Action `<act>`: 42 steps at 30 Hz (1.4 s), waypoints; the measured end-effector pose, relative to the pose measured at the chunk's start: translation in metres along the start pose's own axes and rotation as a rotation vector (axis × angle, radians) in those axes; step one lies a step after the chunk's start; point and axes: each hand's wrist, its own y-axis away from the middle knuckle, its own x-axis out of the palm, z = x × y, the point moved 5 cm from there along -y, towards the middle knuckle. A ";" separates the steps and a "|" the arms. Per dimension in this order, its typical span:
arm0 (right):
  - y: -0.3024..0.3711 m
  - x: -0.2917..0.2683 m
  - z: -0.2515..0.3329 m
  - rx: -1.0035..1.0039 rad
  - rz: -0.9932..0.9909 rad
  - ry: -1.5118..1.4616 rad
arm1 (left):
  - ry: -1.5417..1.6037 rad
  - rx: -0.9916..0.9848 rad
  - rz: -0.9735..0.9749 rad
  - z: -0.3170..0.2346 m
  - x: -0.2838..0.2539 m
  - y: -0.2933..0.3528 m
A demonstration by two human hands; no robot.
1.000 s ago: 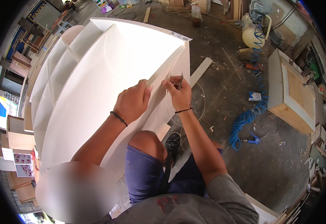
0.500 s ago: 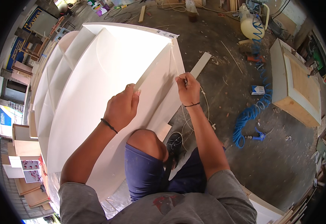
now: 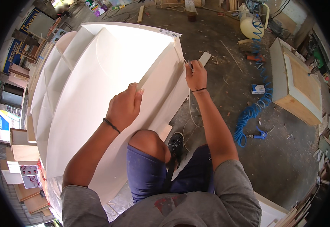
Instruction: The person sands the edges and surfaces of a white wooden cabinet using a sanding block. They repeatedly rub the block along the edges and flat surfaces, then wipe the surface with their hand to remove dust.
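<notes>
A large white curved cabinet point(image 3: 81, 98) with inner dividers lies tilted in front of me and to my left. My left hand point(image 3: 124, 108) is closed over the edge of its long white panel, thumb on the near side. Beside the cabinet's right-hand corner, my right hand point(image 3: 197, 77) is closed in a pinch, knuckles up. Something small, thin and dark shows at its fingertips against the panel edge, too small to name. A thin pale strip point(image 3: 189, 102) hangs down below this hand and loops near my shoe.
A coiled blue air hose point(image 3: 244, 121) with a blue air gun point(image 3: 261, 135) lies on the floor to the right. Beyond stand a cream compressor tank point(image 3: 251, 27) and a wooden cabinet box point(image 3: 299, 85). A small blue-white box point(image 3: 258, 89) and a pale board point(image 3: 205, 58) lie nearer.
My right hand has moved up and slightly right along the cabinet's edge, still pinched. My left hand has stayed on the panel edge.
</notes>
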 end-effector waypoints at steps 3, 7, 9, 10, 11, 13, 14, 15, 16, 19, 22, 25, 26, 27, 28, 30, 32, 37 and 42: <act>-0.004 -0.005 -0.008 -0.029 -0.020 0.045 | 0.012 -0.008 -0.006 0.000 0.001 0.000; -0.011 -0.015 -0.011 -0.071 -0.033 0.103 | 0.052 0.019 -0.039 0.004 0.000 0.001; -0.014 -0.021 -0.014 -0.105 -0.036 0.120 | 0.049 0.026 -0.041 0.004 -0.001 0.002; -0.015 -0.024 -0.016 -0.122 -0.034 0.132 | 0.055 0.021 -0.036 0.005 -0.001 0.002; -0.018 -0.028 -0.018 -0.139 -0.031 0.142 | 0.060 0.016 -0.030 0.005 -0.001 0.002; -0.021 -0.038 -0.033 -0.237 -0.050 0.282 | 0.058 0.015 -0.025 0.004 0.001 0.002; -0.014 -0.058 -0.089 -0.045 -0.109 0.374 | 0.061 0.029 -0.033 -0.001 0.002 0.000; 0.011 -0.092 -0.131 0.060 -0.088 0.382 | 0.053 0.032 -0.042 0.001 0.002 0.001; 0.037 -0.122 -0.169 0.169 -0.069 0.383 | 0.027 0.019 -0.068 0.005 0.002 0.003; 0.119 -0.172 -0.194 0.392 0.135 0.465 | -0.026 -0.042 -0.002 0.005 -0.001 0.005; 0.180 -0.189 -0.188 0.682 0.451 0.601 | 0.037 -0.009 -0.025 0.002 0.004 0.002; 0.214 -0.186 -0.202 0.778 0.556 0.619 | 0.051 -0.022 -0.010 0.002 -0.003 0.000; 0.207 -0.189 -0.183 0.808 0.541 0.577 | 0.061 -0.044 -0.002 0.004 -0.001 0.001; 0.206 -0.188 -0.178 0.804 0.520 0.537 | 0.071 -0.066 0.007 0.006 0.000 0.002; 0.200 -0.193 -0.173 0.797 0.492 0.499 | 0.144 -0.082 0.017 0.004 -0.001 -0.001; 0.188 -0.199 -0.176 0.753 0.452 0.411 | 0.297 -0.113 0.041 -0.001 -0.002 -0.012; 0.172 -0.186 -0.161 0.790 0.483 0.257 | 0.359 -0.078 0.017 0.000 0.000 -0.030; 0.150 -0.172 -0.111 0.892 0.677 -0.040 | 0.237 -0.047 0.122 -0.013 0.022 -0.082; 0.110 -0.186 -0.068 1.037 0.806 -0.120 | 0.148 -0.026 0.101 -0.022 0.029 -0.098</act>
